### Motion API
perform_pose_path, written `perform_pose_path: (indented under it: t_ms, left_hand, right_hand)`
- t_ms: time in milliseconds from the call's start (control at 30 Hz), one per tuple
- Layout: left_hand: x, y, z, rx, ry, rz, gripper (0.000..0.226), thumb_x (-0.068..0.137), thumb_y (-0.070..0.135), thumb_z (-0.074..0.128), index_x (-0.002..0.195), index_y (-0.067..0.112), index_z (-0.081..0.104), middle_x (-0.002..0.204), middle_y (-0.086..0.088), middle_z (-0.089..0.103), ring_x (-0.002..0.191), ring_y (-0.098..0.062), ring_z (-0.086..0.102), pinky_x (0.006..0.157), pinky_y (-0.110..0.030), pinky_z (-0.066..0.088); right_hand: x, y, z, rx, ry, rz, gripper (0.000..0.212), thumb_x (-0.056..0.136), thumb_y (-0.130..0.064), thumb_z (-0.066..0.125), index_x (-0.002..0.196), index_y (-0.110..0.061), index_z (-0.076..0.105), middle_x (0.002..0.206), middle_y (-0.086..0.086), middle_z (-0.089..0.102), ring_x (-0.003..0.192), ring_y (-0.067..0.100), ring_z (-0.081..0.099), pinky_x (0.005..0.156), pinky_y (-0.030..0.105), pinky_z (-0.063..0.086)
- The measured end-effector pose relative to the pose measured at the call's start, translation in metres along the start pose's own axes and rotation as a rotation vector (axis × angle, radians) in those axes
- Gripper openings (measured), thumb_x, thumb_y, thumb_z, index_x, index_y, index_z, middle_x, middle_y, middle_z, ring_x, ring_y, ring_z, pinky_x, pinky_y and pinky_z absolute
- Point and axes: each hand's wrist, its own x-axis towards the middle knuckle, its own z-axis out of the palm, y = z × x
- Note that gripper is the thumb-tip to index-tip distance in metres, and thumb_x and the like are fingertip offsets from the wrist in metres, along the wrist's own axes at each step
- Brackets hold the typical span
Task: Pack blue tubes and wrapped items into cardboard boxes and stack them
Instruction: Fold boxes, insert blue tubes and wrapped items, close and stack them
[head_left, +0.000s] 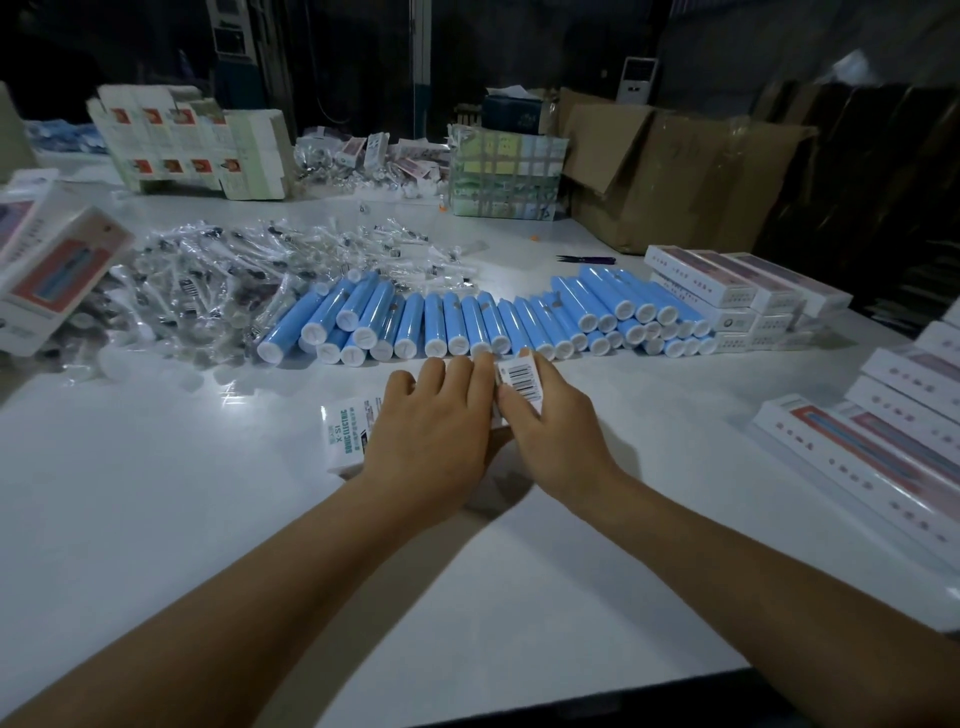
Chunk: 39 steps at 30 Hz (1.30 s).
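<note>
A white product box (347, 434) with green lettering lies on the table under both hands. My left hand (431, 431) lies flat on top of it, fingers straight and pointing away. My right hand (553, 426) pinches the box's end flap (522, 382), which carries a barcode and stands up between thumb and fingers. Several blue tubes (467, 325) with white caps lie in a row just beyond the hands. A heap of clear-wrapped items (208, 280) spreads at the left behind the tubes.
Packed white boxes are stacked at the right (727, 291) and near right (883, 447), with more at the far left (57, 270). Flat carton blanks (187, 145), a taped box (504, 171) and a large brown carton (675, 176) stand at the back. Small scissors (587, 258) lie beyond the tubes.
</note>
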Motion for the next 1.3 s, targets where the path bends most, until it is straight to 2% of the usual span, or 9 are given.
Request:
perform_pose_path:
  t_ms: [100,167,233,300,433,600,733,967,1300]
  left_hand:
    - [-0.002,-0.004,0.001,-0.001,-0.004,-0.003,0.073,0.091,0.055,0.012,0.145,0.008,0.03,0.129,-0.008,0.051,0.11,-0.027,0.049,0.087,-0.04,0.039]
    - [-0.003,-0.007,0.001,-0.001,0.001,-0.014,0.073,0.091,0.055,0.017,0.144,0.008,0.032,0.128,-0.009,0.051,0.11,-0.027,0.05,0.088,-0.041,0.039]
    - [-0.001,-0.008,0.0,-0.019,0.003,-0.037,0.072,0.09,0.057,0.021,0.143,0.01,0.032,0.129,-0.008,0.051,0.111,-0.027,0.049,0.09,-0.041,0.04]
    - [0.0,-0.008,-0.001,-0.022,0.012,-0.05,0.073,0.088,0.058,0.025,0.141,0.01,0.035,0.127,-0.008,0.053,0.109,-0.026,0.05,0.089,-0.041,0.041]
    - [-0.002,-0.008,-0.001,-0.038,0.044,-0.033,0.072,0.088,0.057,0.031,0.134,0.004,0.046,0.118,-0.012,0.059,0.099,-0.029,0.056,0.08,-0.042,0.045]
    - [-0.001,-0.009,-0.001,-0.067,0.093,-0.024,0.068,0.083,0.053,0.052,0.128,0.002,0.052,0.112,-0.015,0.063,0.094,-0.032,0.06,0.077,-0.043,0.049]
    - [-0.001,-0.009,-0.001,-0.061,0.079,-0.038,0.068,0.082,0.053,0.057,0.13,0.004,0.051,0.115,-0.014,0.062,0.096,-0.031,0.059,0.08,-0.044,0.049]
    - [-0.003,-0.01,0.0,-0.047,0.094,0.008,0.068,0.084,0.05,0.052,0.129,0.0,0.052,0.109,-0.015,0.063,0.092,-0.033,0.059,0.075,-0.044,0.048]
    - [0.0,-0.006,0.0,-0.038,0.085,-0.007,0.071,0.087,0.056,0.033,0.134,0.004,0.046,0.118,-0.014,0.06,0.101,-0.032,0.057,0.081,-0.044,0.047]
  right_hand:
    - [-0.001,-0.002,0.0,0.029,-0.051,0.028,0.031,0.098,-0.031,0.048,0.123,-0.015,0.054,0.091,-0.01,0.064,0.083,0.007,0.065,0.07,0.015,0.052]
    - [0.002,-0.006,-0.001,0.283,-0.072,0.169,0.026,0.1,-0.034,0.043,0.106,-0.019,0.062,0.088,-0.003,0.068,0.082,0.011,0.067,0.079,0.03,0.056]
    - [0.007,-0.009,-0.003,0.644,-0.1,0.341,0.031,0.101,-0.034,0.038,0.096,-0.019,0.064,0.09,0.004,0.07,0.082,0.013,0.069,0.08,0.033,0.056]
    - [0.009,-0.009,-0.005,0.771,-0.112,0.389,0.032,0.101,-0.031,0.036,0.1,-0.015,0.064,0.096,0.01,0.069,0.087,0.016,0.068,0.082,0.034,0.056]
    - [0.007,-0.007,-0.003,0.639,-0.093,0.333,0.022,0.101,-0.026,0.041,0.103,-0.021,0.063,0.099,0.008,0.067,0.09,0.016,0.067,0.079,0.032,0.057]
    - [0.01,-0.005,-0.006,0.656,-0.056,0.319,0.03,0.102,-0.02,0.039,0.126,-0.013,0.055,0.104,0.011,0.065,0.094,0.018,0.066,0.073,0.029,0.056]
    - [0.011,-0.004,-0.005,0.695,-0.055,0.339,0.024,0.102,-0.021,0.038,0.116,-0.023,0.058,0.104,0.009,0.066,0.094,0.017,0.067,0.074,0.031,0.057]
    - [0.012,-0.005,-0.005,0.691,-0.046,0.383,0.034,0.102,-0.02,0.038,0.131,-0.012,0.054,0.113,0.016,0.064,0.105,0.028,0.063,0.081,0.041,0.057]
    - [0.008,-0.003,0.001,0.706,-0.014,0.343,0.024,0.102,-0.031,0.036,0.11,-0.03,0.058,0.104,0.008,0.065,0.091,0.015,0.066,0.074,0.029,0.057]
